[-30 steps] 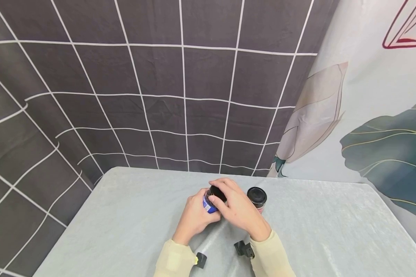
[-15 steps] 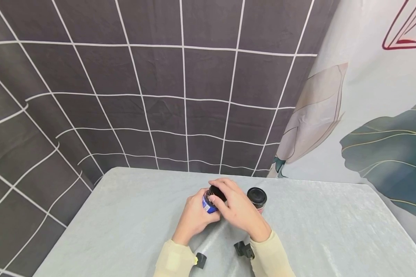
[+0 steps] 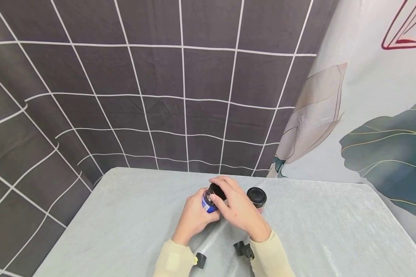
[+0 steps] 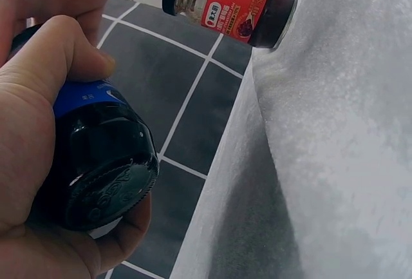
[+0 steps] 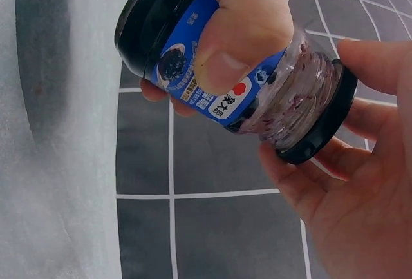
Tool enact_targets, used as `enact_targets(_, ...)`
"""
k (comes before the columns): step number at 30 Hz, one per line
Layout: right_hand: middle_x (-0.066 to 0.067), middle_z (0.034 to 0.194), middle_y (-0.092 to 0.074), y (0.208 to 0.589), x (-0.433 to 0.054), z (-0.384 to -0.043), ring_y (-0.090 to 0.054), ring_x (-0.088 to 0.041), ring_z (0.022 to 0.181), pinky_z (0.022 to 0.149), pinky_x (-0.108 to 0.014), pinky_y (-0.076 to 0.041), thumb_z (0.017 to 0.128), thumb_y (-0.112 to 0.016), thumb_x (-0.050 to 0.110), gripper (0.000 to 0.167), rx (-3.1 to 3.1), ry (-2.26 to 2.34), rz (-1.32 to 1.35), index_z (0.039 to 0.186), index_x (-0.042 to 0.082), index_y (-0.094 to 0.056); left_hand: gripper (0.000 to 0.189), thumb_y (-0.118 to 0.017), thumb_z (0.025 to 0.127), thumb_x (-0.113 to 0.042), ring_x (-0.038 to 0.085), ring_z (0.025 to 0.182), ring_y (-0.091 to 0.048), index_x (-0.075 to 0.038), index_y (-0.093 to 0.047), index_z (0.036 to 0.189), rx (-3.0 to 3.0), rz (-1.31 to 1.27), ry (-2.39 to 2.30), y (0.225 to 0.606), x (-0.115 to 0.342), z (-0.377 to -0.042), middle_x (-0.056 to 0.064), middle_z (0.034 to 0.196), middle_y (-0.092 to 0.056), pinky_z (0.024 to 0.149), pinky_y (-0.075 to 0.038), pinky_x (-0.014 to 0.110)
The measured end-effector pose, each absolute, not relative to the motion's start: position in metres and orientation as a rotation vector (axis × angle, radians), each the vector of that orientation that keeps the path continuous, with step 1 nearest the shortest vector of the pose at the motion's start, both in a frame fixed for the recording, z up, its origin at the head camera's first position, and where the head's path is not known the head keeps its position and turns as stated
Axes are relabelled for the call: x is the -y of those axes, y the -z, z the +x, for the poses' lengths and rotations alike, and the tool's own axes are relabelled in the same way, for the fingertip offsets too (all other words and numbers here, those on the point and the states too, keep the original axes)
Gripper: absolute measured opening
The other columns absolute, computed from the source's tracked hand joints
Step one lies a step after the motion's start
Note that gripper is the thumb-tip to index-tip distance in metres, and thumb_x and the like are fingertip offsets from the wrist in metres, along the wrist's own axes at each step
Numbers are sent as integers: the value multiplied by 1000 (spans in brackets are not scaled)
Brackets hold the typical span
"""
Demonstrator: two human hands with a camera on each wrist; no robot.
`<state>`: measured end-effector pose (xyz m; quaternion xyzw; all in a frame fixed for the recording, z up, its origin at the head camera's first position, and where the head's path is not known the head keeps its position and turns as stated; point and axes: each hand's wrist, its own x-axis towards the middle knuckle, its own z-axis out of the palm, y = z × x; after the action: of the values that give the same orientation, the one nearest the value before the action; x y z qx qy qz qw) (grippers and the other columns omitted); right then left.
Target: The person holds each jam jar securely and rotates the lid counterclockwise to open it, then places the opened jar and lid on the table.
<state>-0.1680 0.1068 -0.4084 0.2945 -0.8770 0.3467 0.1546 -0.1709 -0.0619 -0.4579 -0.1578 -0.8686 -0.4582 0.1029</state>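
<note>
Left hand (image 3: 195, 215) grips 1 blue-labelled jar (image 5: 225, 106) — right hand (image 3: 240, 207) holds its lid (image 5: 329, 122).

You've got a glass jar (image 4: 109, 150) held up in your L hand (image 3: 194, 217), thumb across its blue label (image 5: 177, 66). Label shows a pic of dark berries, + a white patch w/ red dot & dark characters. Lower end looks nr-black; upper pt is clear glass w/ reddish smears, up to a ridged neck. Black lid (image 5: 331, 116) sits at the mouth, rim gripped btwn thumb & fingers of your R hand (image 3: 238, 207); can't tell if it's tight or loose. Jar's tilted: lid end up & to your R, base (image 4: 119, 192) angled twd your L wrist cam, raised lettering visible on it.
</note>
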Motion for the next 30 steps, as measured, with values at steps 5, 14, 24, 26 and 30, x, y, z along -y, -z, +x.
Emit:
enact_targets(5, -3, 135, -56, 408, -107, -167, -50, -18, 129, 108, -41, -42, 100, -62, 29, 40, 2518, -994, 817, 136, 11, -59, 56, -82, 67, -23, 9, 77, -63, -8, -64, 117, 2565, -453, 1361, 457, 62, -171, -2, 95, -70, 71, -53, 28)
enact_targets(14, -7, 135, -54, 408, -106, -167, -53, -20, 126, 105, -41, -44, 99, -63, 26, 41, 2503, -991, 794, 136, 9, -58, 57, -83, 67, -23, 9, 79, -63, -9, -63, 119, 2575, -428, 1373, 457, 62, -171, -1, 97, -70, 72, -53, 28)
enact_targets(24, -6, 134, -53, 407, -106, -167, -54, -20, 123, 104, -42, -45, 99, -63, 25, 41, 2489, -1024, 788, 136, 9, -56, 59, -84, 68, -22, 11, 81, -63, -7, -62, 120, 2582, -392, 1349, 458, 62, -170, 0, 98, -70, 74, -54, 31)
enact_targets(26, -6, 134, -53, 407, -106, -167, -54, -20, 123, 104, -42, -45, 99, -64, 25, 41, 2491, -1026, 785, 136, 9, -55, 59, -84, 68, -22, 11, 81, -63, -7, -62, 120, 2582, -389, 1350, 458, 62, -170, 0, 98, -70, 74, -54, 31)
enact_targets(30, -7, 134, -52, 407, -107, -167, -54, -20, 122, 103, -42, -45, 99, -63, 24, 42, 2495, -1030, 780, 136, 8, -54, 59, -84, 67, -22, 12, 81, -63, -7, -62, 121, 2584, -371, 1344, 458, 62, -170, 0, 97, -70, 74, -54, 31)
